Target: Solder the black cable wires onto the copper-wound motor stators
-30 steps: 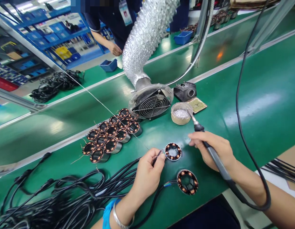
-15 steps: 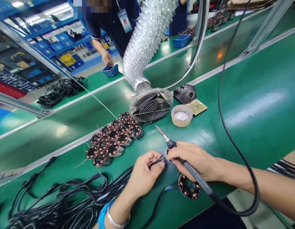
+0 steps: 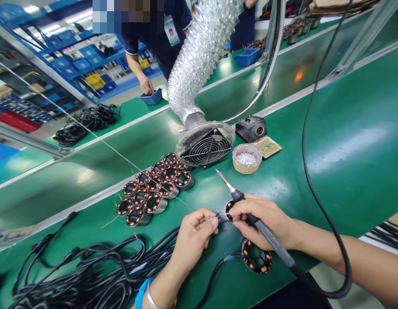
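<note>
My left hand (image 3: 195, 231) is closed in a pinch on thin wires, whose ends (image 3: 220, 215) stick out past the fingertips towards my right hand. My right hand (image 3: 266, 219) grips a soldering iron (image 3: 262, 229), its bare tip angled up and left, clear of the wires. Under the right fingers, a copper-wound stator (image 3: 229, 209) shows only its left edge; the hand hides the rest. Just below the right hand, another stator (image 3: 244, 262) lies on the green bench, with a black cable (image 3: 215, 274) running to it. A thin pale strand (image 3: 122, 156) slants down towards my left hand.
Several stators (image 3: 154, 201) stand grouped behind my left hand. Black cables (image 3: 99, 270) are heaped at lower left. A fume extractor (image 3: 205, 146), a tub of shiny bits (image 3: 247, 165), a sponge tray (image 3: 268, 148) and an iron holder (image 3: 252, 128) stand behind. A co-worker's hand (image 3: 146, 86) reaches into a blue bin.
My right hand and the soldering iron have shifted slightly right. More of the stator's edge shows beside the right fingers. The left fingers have changed their pinch, and the pale strand has swung.
</note>
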